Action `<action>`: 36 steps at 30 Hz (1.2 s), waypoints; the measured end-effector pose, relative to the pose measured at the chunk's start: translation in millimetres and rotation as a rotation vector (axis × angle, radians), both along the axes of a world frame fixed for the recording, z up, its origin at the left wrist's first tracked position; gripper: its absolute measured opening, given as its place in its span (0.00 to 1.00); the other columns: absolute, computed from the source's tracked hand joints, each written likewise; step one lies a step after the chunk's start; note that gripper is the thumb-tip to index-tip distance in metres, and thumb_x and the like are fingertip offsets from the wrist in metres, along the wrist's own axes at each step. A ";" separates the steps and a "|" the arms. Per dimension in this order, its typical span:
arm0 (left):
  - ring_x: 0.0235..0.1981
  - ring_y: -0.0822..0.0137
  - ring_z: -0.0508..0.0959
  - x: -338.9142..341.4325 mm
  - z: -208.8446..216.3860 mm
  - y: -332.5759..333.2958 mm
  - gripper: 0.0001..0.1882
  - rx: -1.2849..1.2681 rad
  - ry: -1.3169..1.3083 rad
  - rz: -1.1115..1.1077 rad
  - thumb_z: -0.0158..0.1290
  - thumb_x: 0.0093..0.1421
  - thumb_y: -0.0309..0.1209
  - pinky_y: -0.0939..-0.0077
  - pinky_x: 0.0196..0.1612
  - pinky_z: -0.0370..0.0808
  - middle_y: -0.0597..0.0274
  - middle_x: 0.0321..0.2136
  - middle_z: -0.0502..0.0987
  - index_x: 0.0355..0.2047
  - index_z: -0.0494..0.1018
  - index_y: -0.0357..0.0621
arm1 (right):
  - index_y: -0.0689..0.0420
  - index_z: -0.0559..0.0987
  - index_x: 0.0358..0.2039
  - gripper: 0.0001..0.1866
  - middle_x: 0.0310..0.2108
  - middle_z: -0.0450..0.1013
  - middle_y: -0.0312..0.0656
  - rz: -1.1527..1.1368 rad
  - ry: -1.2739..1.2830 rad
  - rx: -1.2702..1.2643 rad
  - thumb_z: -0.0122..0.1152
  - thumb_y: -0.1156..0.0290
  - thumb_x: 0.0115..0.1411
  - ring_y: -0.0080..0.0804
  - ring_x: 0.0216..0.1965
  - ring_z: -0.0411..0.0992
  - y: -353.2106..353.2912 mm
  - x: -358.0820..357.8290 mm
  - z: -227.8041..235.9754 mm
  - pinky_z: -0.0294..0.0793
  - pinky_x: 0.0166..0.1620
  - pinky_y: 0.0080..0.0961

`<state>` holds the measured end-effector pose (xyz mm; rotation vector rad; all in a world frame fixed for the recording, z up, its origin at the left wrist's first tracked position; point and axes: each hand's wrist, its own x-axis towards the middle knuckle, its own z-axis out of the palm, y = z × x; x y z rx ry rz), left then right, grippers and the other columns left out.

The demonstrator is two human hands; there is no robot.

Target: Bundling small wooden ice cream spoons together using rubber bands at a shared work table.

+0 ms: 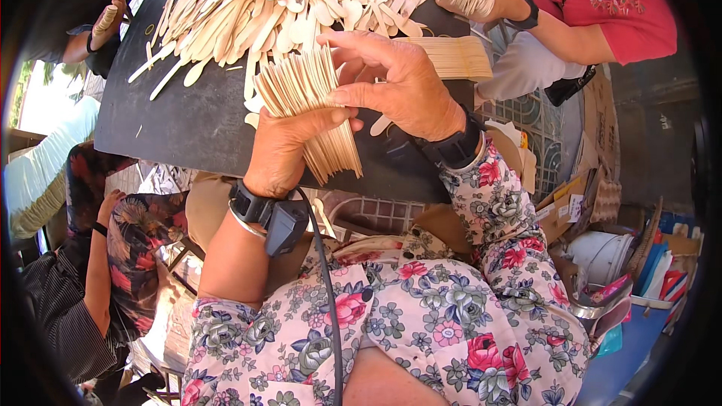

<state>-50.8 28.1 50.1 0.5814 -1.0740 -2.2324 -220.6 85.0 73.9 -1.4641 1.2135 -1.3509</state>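
Observation:
A thick bundle of pale wooden spoons (297,83) stands tilted between my hands, seen mostly by its thin edges. My left hand (282,143) is wrapped round its lower part, with the thumb across the front. My right hand (406,79) is curled at its right side; the thumb presses on the bundle and the index finger reaches over the top end. Just beyond lies a big heap of loose wooden spoons (263,0). Another neat stack of wooden spoons (455,58) rests on the table behind my right hand.
The dark table (173,116) has its near edge just below my hands. Across to the right, a person in red holds a fan of spoons (466,0); at the far left another hand (105,26) holds a small stack. Cardboard (598,116) and a white bucket (598,256) stand right.

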 end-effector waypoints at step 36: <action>0.35 0.56 0.81 -0.1 -0.9 8.8 0.20 0.019 -0.030 -0.078 0.56 0.55 0.20 0.66 0.40 0.79 0.47 0.36 0.78 0.48 0.69 0.29 | 0.61 0.62 0.61 0.38 0.44 0.74 0.45 0.214 -0.258 0.292 0.67 0.77 0.49 0.24 0.31 0.74 -2.4 -3.6 2.7 0.75 0.23 0.18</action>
